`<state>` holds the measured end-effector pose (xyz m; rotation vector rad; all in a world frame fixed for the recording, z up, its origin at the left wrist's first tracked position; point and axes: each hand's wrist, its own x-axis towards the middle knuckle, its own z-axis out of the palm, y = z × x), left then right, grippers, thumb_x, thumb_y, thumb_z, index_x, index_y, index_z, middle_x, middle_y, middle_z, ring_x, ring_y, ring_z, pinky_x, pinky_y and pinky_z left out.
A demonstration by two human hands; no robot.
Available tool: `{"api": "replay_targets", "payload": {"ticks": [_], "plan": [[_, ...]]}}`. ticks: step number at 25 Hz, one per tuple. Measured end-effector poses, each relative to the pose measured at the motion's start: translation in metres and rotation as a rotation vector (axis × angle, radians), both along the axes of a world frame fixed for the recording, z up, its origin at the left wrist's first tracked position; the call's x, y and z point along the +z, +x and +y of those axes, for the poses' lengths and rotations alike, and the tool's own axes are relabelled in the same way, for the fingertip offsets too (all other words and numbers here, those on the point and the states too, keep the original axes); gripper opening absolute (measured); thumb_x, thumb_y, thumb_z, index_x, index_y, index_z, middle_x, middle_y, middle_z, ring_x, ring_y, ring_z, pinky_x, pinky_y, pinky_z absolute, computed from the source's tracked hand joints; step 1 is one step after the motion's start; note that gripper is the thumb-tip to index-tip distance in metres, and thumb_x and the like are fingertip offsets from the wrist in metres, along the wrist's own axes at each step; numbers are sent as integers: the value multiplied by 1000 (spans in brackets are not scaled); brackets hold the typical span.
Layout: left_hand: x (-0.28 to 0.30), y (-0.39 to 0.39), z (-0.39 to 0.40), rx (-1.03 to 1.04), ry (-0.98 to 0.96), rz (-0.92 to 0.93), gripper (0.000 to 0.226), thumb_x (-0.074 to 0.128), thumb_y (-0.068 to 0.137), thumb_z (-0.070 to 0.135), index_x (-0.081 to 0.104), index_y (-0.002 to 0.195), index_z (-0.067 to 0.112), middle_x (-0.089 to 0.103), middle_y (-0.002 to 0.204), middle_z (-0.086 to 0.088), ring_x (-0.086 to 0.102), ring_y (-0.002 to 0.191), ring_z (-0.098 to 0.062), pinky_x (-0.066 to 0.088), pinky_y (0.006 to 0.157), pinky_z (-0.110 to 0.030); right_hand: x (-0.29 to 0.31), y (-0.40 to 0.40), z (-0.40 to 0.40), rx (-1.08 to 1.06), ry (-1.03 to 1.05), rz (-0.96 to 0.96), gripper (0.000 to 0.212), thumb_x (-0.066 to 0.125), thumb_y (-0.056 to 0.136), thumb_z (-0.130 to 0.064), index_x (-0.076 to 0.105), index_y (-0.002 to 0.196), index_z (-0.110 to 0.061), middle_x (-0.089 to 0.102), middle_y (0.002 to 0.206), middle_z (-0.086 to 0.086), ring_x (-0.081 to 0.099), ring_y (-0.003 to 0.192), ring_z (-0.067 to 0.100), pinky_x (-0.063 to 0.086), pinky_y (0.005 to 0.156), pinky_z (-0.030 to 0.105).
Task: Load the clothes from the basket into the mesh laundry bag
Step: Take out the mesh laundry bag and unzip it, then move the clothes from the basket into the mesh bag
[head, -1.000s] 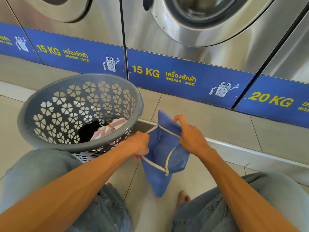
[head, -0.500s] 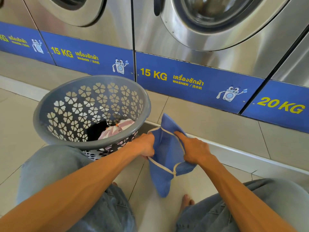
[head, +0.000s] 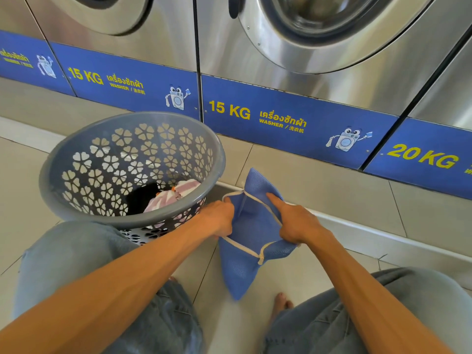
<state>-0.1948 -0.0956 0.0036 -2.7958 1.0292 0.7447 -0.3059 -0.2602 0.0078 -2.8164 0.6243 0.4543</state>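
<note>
1. We held the blue mesh laundry bag (head: 251,233) in both hands, low between our knees and above the tiled floor (head: 319,190), just to the right of the basket (head: 63,162).
2. Our left hand (head: 217,219) had its fingers closed around the left side of the bag's white-trimmed opening, close to the basket's near rim.
3. Our right hand (head: 296,223) gripped the opposite edge of the opening, its forefinger stretched out along the mesh and the other fingers curled over the trim.
4. Between the two hands the mouth of the bag was spread apart, and its pointed lower corner hung down toward the floor near our bare toes (head: 281,301).
5. The basket was grey and round, with flower-shaped cutouts in its wall, and it stood on the floor against our left knee.
6. The clothes (head: 169,198) lay at the bottom of the basket: a pink-and-white striped piece beside something dark.
7. We could see nothing inside the bag.
8. A row of steel washers (head: 319,80) stood ahead of us, their blue bands reading 15 KG and 20 KG.
</note>
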Motion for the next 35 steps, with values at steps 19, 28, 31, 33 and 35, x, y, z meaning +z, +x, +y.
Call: {"api": "replay_targets", "payload": {"ticks": [19, 28, 31, 33, 35], "plan": [[93, 72, 18, 285, -835, -45, 39, 53, 88, 4, 67, 121, 18, 64, 127, 0, 62, 103, -17, 47, 90, -27, 26, 33, 35, -159, 321, -231, 92, 49, 84, 0, 5, 152, -43, 56, 91, 8, 56, 73, 27, 48, 60, 35], [-39, 180, 44, -96, 80, 7, 67, 67, 82, 37, 43, 145, 31, 49, 141, -11, 49, 126, -32, 44, 102, -39, 18, 82, 54, -131, 300, -184, 92, 52, 87, -7, -8, 154, -30, 52, 82, 5, 54, 72, 25, 46, 61, 35], [-97, 190, 41, -213, 417, 21, 95, 68, 78, 55, 9, 152, 47, 29, 145, -16, 39, 130, -40, 42, 101, -42, 11, 83, 52, -121, 271, -175, 92, 51, 89, -11, -12, 153, -30, 54, 81, 6, 58, 72, 26, 50, 64, 38], [-121, 195, 41, -247, 381, -64, 90, 69, 79, 52, 15, 151, 43, 38, 138, -16, 46, 124, -38, 49, 96, -43, 6, 87, 47, -122, 283, -172, 92, 50, 89, -12, -14, 152, -32, 58, 85, 9, 62, 76, 28, 50, 65, 38], [-125, 198, 40, -200, 222, -75, 68, 70, 83, 36, 39, 143, 33, 58, 125, -8, 59, 109, -28, 55, 88, -40, 6, 87, 44, -118, 285, -178, 90, 48, 90, -13, -14, 152, -32, 59, 89, 9, 59, 76, 26, 48, 63, 35]]}}
